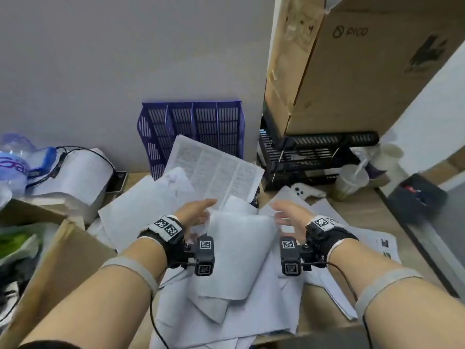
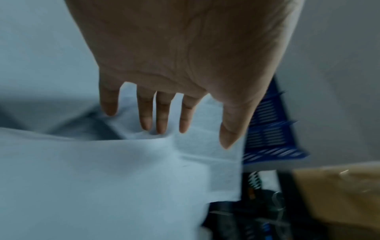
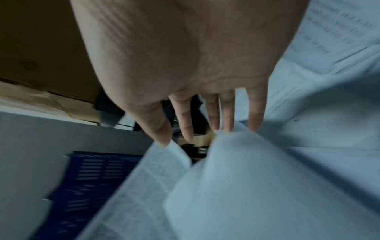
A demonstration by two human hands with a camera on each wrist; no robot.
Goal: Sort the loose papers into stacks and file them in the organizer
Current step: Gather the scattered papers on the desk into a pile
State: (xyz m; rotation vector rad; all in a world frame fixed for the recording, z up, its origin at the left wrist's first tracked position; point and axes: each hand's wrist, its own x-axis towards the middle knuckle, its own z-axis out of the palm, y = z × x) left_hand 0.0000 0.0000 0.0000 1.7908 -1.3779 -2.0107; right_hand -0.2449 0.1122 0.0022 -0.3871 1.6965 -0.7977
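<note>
On the far left of the worktop [image 1: 372,210] I see a crumpled plastic bag [image 1: 15,162] and a white block of paper with a black cable [image 1: 75,152] draped over it; none of that is mine to sort.

My left hand [image 1: 193,212] sits at the left edge of the loose papers [image 1: 239,250]. From the left wrist view its fingers [image 2: 146,113] are straight and spread, tips touching a raised sheet, gripping nothing. I judge it is flat like that to brace the heap from one side.

Just beyond the pile a printed sheet [image 1: 214,170] leans up against the purple organizer [image 1: 191,127], which stands upright against the wall with its slots facing me and, as far as I can see, nothing filed in them. It is close behind the papers, so a finished stack has a short trip.

My right hand [image 1: 289,215] mirrors the left one at the pile's right edge, wide and holding nothing, with its fingertips [image 3: 228,116] against the lip of a curled sheet. Palms facing each other, I would say the two hands are set to squeeze the sheets together into a first stack; sorting has hardly begun.

Further right stand a black mesh tray [image 1: 314,157] under a cardboard box [image 1: 352,71], a white phone [image 1: 307,191] and a lidded cup [image 1: 352,180].
</note>
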